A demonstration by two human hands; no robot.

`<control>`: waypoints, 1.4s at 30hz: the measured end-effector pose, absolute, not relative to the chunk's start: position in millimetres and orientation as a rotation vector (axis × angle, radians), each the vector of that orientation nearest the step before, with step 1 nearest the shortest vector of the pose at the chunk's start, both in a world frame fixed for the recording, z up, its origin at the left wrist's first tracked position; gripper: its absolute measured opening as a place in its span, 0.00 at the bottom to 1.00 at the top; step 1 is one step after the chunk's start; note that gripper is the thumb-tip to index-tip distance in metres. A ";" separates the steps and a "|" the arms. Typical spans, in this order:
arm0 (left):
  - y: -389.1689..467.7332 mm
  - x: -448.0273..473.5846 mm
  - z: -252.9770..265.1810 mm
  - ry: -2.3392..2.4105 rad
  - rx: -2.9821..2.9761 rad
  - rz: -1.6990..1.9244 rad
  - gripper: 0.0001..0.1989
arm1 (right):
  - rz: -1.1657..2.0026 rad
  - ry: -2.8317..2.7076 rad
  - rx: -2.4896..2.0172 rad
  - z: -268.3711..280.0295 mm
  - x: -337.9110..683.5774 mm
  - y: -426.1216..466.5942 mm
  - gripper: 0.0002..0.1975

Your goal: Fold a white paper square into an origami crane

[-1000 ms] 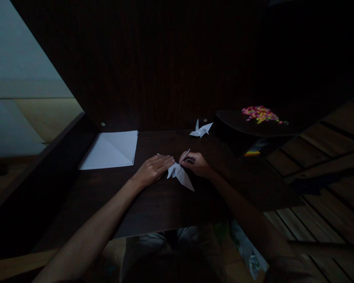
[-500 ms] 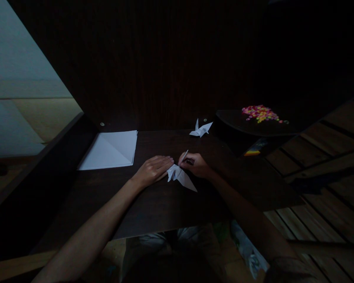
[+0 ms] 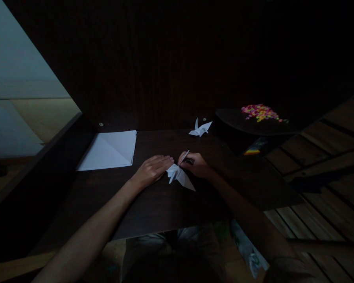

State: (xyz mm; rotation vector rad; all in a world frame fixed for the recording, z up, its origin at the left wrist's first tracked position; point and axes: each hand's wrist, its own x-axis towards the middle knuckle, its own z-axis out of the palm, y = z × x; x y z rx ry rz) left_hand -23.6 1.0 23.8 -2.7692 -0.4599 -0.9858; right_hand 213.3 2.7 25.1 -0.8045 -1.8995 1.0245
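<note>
On the dark tabletop, a white folded paper crane (image 3: 179,177) lies between my two hands, one pointed wing spread toward me. My left hand (image 3: 155,168) rests with its fingers stretched out flat and together; its fingertips touch the crane's far left edge. A slim, pale, pen-like stick (image 3: 184,158) is pinched in my right hand (image 3: 195,164), slanting up, with its lower end at the crane's far side. The dim light hides exactly where that end touches. Further back stands a second white paper crane (image 3: 200,129).
A stack of white paper sheets (image 3: 112,149), the top one creased, lies at the left. Small, brightly coloured pieces (image 3: 261,113) are heaped on a dark corner shelf (image 3: 233,120) at the right. A dark panel (image 3: 153,78) rises behind the tabletop (image 3: 153,216).
The near wing of the crane has shifted slightly left, and the pen-like stick has tilted a little to the right. Both hands stay in nearly the same place.
</note>
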 end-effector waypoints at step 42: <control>-15.4 -14.3 43.1 -1.214 -2.833 -1.681 0.07 | 0.936 -1.717 -1.018 19.6 215.7 7.5 0.09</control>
